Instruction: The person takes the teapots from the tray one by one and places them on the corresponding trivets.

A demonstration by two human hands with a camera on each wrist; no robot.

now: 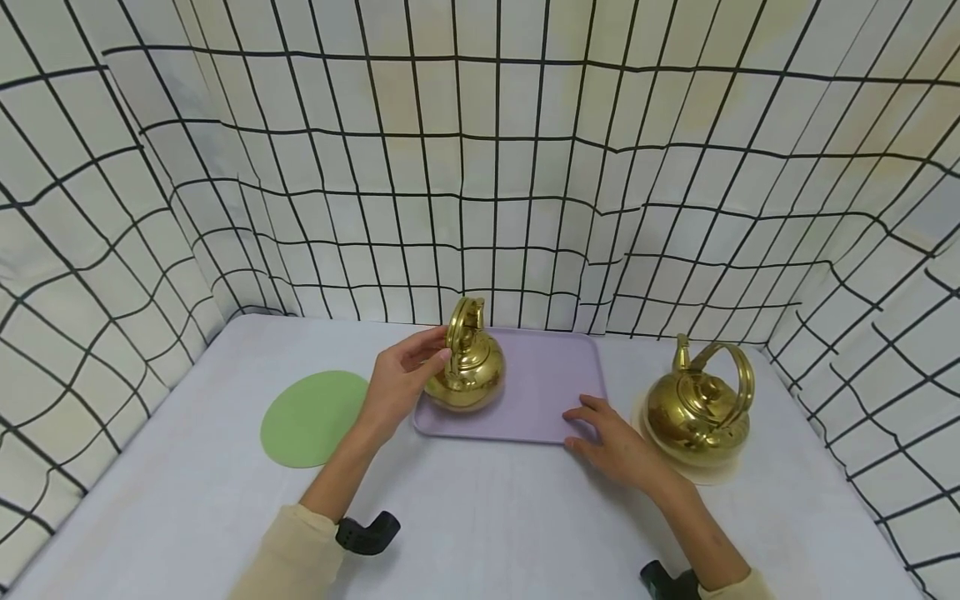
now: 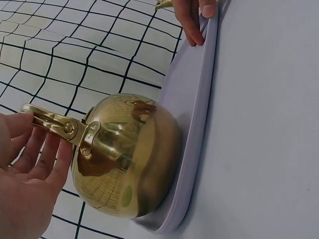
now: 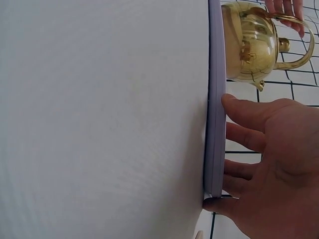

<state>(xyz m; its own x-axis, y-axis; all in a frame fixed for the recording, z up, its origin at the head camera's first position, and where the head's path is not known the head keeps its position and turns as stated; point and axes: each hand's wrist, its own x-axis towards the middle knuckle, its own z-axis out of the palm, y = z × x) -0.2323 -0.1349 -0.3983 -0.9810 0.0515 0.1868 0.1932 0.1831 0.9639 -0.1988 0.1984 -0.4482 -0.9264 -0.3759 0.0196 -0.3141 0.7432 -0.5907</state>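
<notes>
A small shiny brass kettle (image 1: 467,373) stands upright at the left end of the lilac tray (image 1: 543,367). My left hand (image 1: 401,375) holds its upright handle (image 2: 57,124), thumb on the near side and fingers behind. In the right wrist view, those left fingers show past the handle loop of the kettle (image 3: 254,45). At the tray's front right corner lies my right hand (image 1: 611,442), its fingers loosely spread over the edge. Its thumb (image 3: 244,110) touches the tray rim (image 3: 216,99), and the little finger is by the corner.
A larger brass kettle (image 1: 697,417) sits on a pale round mat (image 1: 712,475) right of my right hand. Left of the tray lies a green round mat (image 1: 303,421), partly behind my left forearm. Black wire grid (image 1: 517,175) walls enclose the white table (image 1: 480,517).
</notes>
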